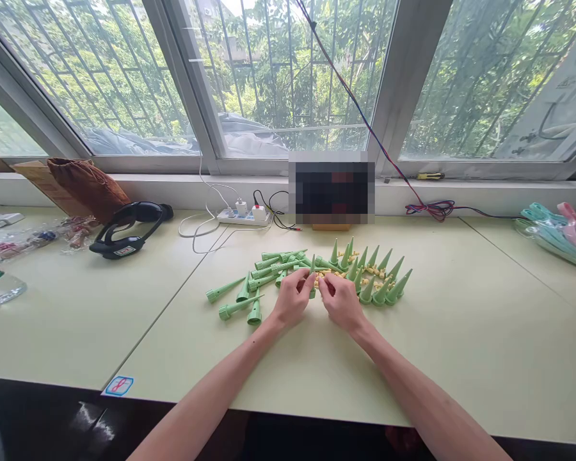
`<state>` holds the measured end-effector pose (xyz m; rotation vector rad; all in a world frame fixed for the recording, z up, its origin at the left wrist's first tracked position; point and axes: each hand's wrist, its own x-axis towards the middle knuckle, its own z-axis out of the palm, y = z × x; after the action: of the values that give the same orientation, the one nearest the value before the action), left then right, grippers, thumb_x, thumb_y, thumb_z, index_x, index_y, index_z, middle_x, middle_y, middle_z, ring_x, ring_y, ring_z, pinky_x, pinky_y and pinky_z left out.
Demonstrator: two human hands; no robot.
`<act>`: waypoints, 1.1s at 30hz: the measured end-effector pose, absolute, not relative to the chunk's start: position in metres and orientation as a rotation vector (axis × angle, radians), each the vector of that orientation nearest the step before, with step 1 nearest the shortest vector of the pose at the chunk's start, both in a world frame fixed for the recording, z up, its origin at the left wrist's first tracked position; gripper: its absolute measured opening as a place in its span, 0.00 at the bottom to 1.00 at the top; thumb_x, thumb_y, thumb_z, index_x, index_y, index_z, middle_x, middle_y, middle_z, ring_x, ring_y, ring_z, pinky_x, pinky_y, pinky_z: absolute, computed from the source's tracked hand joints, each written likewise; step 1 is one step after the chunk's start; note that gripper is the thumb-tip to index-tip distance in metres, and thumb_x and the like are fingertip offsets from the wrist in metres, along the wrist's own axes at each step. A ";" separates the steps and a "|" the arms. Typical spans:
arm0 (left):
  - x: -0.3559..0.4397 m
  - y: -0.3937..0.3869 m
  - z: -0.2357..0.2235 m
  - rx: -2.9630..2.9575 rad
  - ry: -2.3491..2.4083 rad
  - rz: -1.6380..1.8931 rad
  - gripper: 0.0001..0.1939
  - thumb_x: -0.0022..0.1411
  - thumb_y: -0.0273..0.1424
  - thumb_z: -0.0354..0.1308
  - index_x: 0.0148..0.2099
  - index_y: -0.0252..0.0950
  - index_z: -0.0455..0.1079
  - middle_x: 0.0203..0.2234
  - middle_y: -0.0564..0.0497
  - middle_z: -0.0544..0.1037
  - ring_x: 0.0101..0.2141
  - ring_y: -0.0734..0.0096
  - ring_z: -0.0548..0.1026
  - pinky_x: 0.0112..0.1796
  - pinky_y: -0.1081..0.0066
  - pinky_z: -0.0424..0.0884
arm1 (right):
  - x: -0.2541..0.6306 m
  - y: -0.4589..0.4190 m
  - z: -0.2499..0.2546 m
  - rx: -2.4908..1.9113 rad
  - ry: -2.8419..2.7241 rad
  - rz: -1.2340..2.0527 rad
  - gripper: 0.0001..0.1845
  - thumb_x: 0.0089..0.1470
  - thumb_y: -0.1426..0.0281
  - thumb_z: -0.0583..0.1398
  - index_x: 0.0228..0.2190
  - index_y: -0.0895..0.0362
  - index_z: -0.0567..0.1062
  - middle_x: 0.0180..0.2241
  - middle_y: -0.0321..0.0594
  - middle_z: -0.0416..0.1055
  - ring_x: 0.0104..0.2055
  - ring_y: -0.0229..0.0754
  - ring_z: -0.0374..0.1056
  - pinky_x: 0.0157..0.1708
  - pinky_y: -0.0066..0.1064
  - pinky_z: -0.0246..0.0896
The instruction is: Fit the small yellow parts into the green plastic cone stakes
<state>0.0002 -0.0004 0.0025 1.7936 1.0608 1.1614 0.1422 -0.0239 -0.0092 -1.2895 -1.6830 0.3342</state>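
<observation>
My left hand (290, 299) is closed on a green plant watering spike (312, 264), whose tip points up. Close to its right side, my right hand (342, 302) is pinched; whatever its fingertips hold is too small and covered to make out. Small yellow plastic pieces (378, 280) lie behind and beside my right hand. To the left, several green spikes (230, 289) are scattered, most lying on their sides. On the right, more green spikes (383, 293) stand upright on their caps around the yellow pieces.
The pale table (461, 333) has a seam left of the spikes. At the back are a power strip (244, 216) with cables and a blurred dark box (331, 192). A black headset (129, 230) and brown pouch (86, 186) lie left; bagged plastic items (557, 230) lie right.
</observation>
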 end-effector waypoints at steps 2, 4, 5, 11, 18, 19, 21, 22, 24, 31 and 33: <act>0.001 0.001 0.003 1.770 1.088 1.173 0.19 0.64 0.45 0.53 0.29 0.35 0.65 0.20 0.55 0.62 0.20 0.78 0.57 0.21 0.74 0.54 | 0.142 -0.024 -0.009 -1.287 -1.669 0.356 0.18 0.64 0.64 0.52 0.23 0.55 0.64 0.19 0.33 0.62 0.21 0.37 0.56 0.23 0.29 0.51; 0.001 0.002 0.003 1.739 1.108 1.192 0.18 0.64 0.45 0.53 0.30 0.35 0.66 0.21 0.55 0.64 0.21 0.78 0.59 0.22 0.75 0.56 | 0.142 -0.024 -0.009 -1.273 -1.657 0.390 0.12 0.64 0.64 0.53 0.31 0.56 0.70 0.24 0.35 0.68 0.22 0.38 0.61 0.25 0.29 0.56; 0.001 0.003 0.003 1.721 1.115 1.200 0.18 0.64 0.44 0.53 0.30 0.35 0.67 0.22 0.54 0.65 0.21 0.78 0.60 0.22 0.75 0.57 | 0.142 -0.025 -0.009 -1.259 -1.658 0.402 0.10 0.64 0.64 0.53 0.35 0.56 0.71 0.26 0.37 0.70 0.24 0.38 0.63 0.27 0.29 0.58; -0.002 0.006 0.005 1.599 1.150 1.205 0.18 0.63 0.44 0.53 0.32 0.34 0.69 0.21 0.56 0.62 0.20 0.79 0.58 0.20 0.76 0.58 | 0.141 -0.024 -0.012 -1.150 -1.763 0.372 0.12 0.64 0.69 0.53 0.45 0.55 0.73 0.40 0.45 0.74 0.39 0.46 0.70 0.39 0.36 0.65; -0.002 0.006 0.003 1.645 1.152 1.187 0.18 0.64 0.44 0.52 0.35 0.34 0.70 0.22 0.55 0.63 0.20 0.79 0.59 0.20 0.75 0.57 | 0.142 -0.022 -0.013 -1.156 -1.782 0.368 0.12 0.65 0.70 0.51 0.38 0.56 0.74 0.35 0.43 0.72 0.36 0.45 0.68 0.37 0.34 0.63; -0.002 0.005 0.003 1.660 1.150 1.191 0.18 0.64 0.44 0.52 0.35 0.34 0.70 0.22 0.55 0.63 0.20 0.79 0.59 0.21 0.75 0.57 | 0.142 -0.023 -0.014 -1.164 -1.784 0.371 0.12 0.65 0.70 0.51 0.37 0.56 0.74 0.34 0.43 0.72 0.35 0.44 0.67 0.36 0.34 0.62; -0.003 0.005 0.002 1.689 1.141 1.194 0.17 0.65 0.44 0.52 0.36 0.34 0.70 0.22 0.55 0.63 0.20 0.78 0.58 0.21 0.75 0.57 | 0.142 -0.023 -0.014 -1.175 -1.788 0.383 0.12 0.65 0.70 0.51 0.34 0.56 0.73 0.32 0.42 0.71 0.33 0.43 0.66 0.34 0.32 0.60; -0.003 0.005 0.002 1.702 1.137 1.190 0.17 0.65 0.44 0.52 0.36 0.34 0.70 0.22 0.55 0.63 0.20 0.78 0.58 0.22 0.75 0.57 | 0.142 -0.023 -0.014 -1.178 -1.791 0.389 0.12 0.65 0.69 0.51 0.33 0.56 0.72 0.31 0.41 0.71 0.32 0.43 0.65 0.33 0.32 0.59; -0.004 0.005 0.001 1.723 1.130 1.179 0.17 0.65 0.43 0.51 0.37 0.34 0.70 0.21 0.55 0.62 0.21 0.78 0.58 0.22 0.74 0.56 | 0.142 -0.023 -0.014 -1.185 -1.797 0.398 0.13 0.65 0.69 0.50 0.31 0.56 0.70 0.30 0.40 0.70 0.31 0.42 0.64 0.32 0.31 0.57; -0.003 0.004 0.001 1.771 1.110 1.180 0.17 0.66 0.42 0.50 0.34 0.34 0.68 0.20 0.56 0.59 0.21 0.78 0.54 0.22 0.74 0.52 | 0.141 -0.023 -0.013 -1.282 -1.810 0.443 0.18 0.66 0.65 0.47 0.23 0.54 0.59 0.22 0.35 0.62 0.24 0.38 0.56 0.26 0.29 0.49; -0.003 0.004 0.001 1.776 1.104 1.174 0.17 0.66 0.42 0.50 0.34 0.34 0.68 0.20 0.56 0.58 0.21 0.78 0.54 0.21 0.74 0.51 | 0.141 -0.024 -0.013 -1.299 -1.814 0.459 0.20 0.66 0.64 0.46 0.22 0.54 0.58 0.21 0.35 0.61 0.23 0.38 0.55 0.26 0.29 0.48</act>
<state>-0.0027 0.0041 0.0009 1.7763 1.1043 1.1737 0.1410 -0.0241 -0.0130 -1.2989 -1.8139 0.4592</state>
